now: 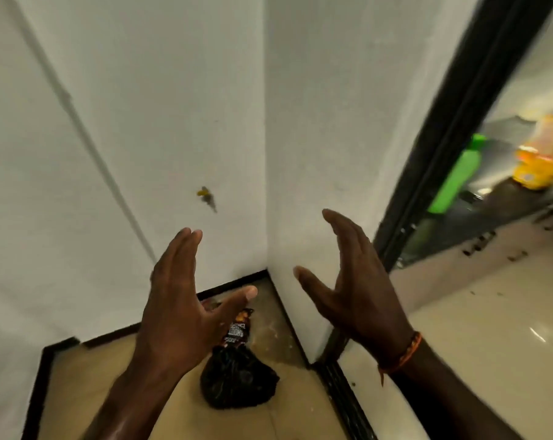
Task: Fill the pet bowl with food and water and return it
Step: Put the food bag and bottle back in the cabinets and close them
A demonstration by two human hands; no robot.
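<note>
Both hands were raised in front of a white wall corner, palms turned toward each other with a gap of air between them. The left hand (180, 293) had its fingers straight and close together, pointing up and away, the thumb stretched out to the side toward the other hand; it held nothing. The right hand (354, 281) was likewise spread, fingers straight and slightly fanned, thumb reaching inward toward the left hand; it too held nothing. An orange band (402, 354) circled the right wrist.

No pet bowl could be seen anywhere in the view. Below the gap between the hands, on the tan floor (103, 392) in the nook of the corner, lay a dark crumpled bag (237, 379). Just beyond it, under the left thumb, lay a printed packet (237, 328), its lettering too blurred to read; whether it held pet food could not be told. The two seemed to touch or nearly so.

Above the left fingertips, a small yellow and grey mark (207, 198) sat on the wall (161, 122). Well off to the right of the right hand, past a black frame (459, 128), stood a green bottle (456, 176) and, farther right, a blurred yellow package (538, 166) on a dark shelf.
</note>
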